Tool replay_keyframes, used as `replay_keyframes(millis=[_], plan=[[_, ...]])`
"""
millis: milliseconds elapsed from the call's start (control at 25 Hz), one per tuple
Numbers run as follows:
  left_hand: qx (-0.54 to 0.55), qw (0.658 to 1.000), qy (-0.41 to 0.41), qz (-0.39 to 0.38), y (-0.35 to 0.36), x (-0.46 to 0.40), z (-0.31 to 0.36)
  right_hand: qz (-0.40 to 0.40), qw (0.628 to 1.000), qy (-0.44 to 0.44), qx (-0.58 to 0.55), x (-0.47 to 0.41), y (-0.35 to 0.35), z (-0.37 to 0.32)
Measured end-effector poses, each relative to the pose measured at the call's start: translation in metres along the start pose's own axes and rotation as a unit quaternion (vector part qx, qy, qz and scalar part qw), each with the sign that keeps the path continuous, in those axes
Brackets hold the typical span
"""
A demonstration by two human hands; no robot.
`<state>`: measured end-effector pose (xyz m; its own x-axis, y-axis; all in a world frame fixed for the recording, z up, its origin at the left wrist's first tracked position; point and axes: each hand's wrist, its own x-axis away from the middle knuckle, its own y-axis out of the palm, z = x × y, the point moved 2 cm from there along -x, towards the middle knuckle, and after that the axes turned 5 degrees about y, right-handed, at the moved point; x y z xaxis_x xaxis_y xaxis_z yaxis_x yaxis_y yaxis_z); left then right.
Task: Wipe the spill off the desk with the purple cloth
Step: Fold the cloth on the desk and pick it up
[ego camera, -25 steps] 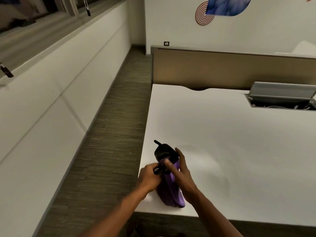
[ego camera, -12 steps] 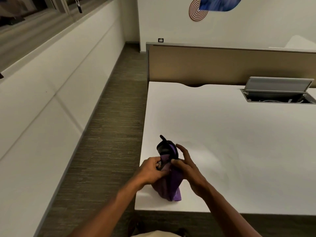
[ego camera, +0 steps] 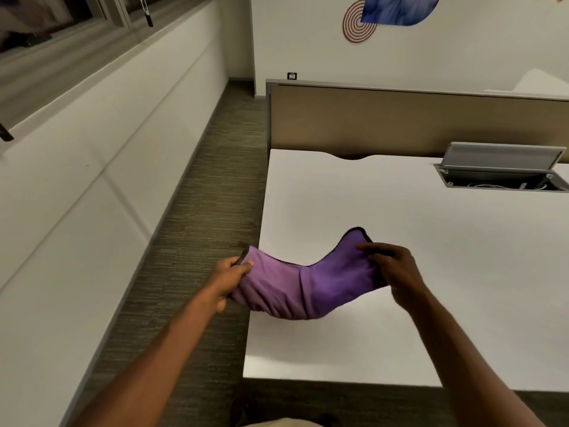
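The purple cloth (ego camera: 308,283), edged in black, hangs stretched between both my hands above the front left part of the white desk (ego camera: 431,257). My left hand (ego camera: 229,277) pinches one corner just past the desk's left edge. My right hand (ego camera: 392,269) grips the opposite corner over the desk top. The cloth sags in the middle and its lowest fold is close to the surface. I cannot make out any spill on the desk.
A brown divider panel (ego camera: 400,121) runs along the desk's far edge. An open grey cable hatch (ego camera: 498,174) with wires sits at the back right. Carpeted floor (ego camera: 200,241) lies left of the desk, bounded by a white wall.
The cloth was bunched upright between both hands near the desk's front edge. My hands have pulled apart, left hand leftward and right hand rightward, spreading the cloth open.
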<state>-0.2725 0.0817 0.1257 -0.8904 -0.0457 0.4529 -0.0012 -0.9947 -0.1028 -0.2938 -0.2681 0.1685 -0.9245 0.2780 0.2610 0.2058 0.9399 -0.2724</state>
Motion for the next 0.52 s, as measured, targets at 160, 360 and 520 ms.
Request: replay_keyframes(millis=[160, 360, 520], plan=[[0.014, 0.997, -0.079, -0.015, -0.004, 0.003, -0.034, 0.016, 0.996, 0.05, 0.069, -0.011, -0.023, 0.012], [0.032, 0.998, -0.058, -0.006, 0.023, 0.013, -0.053, 0.037, 0.969, -0.014, 0.243, 0.006, -0.01, 0.004], [0.026, 0.999, -0.028, -0.022, 0.046, 0.018, -0.046, -0.031, 0.919, -0.16, 0.358, 0.038, 0.058, -0.012]])
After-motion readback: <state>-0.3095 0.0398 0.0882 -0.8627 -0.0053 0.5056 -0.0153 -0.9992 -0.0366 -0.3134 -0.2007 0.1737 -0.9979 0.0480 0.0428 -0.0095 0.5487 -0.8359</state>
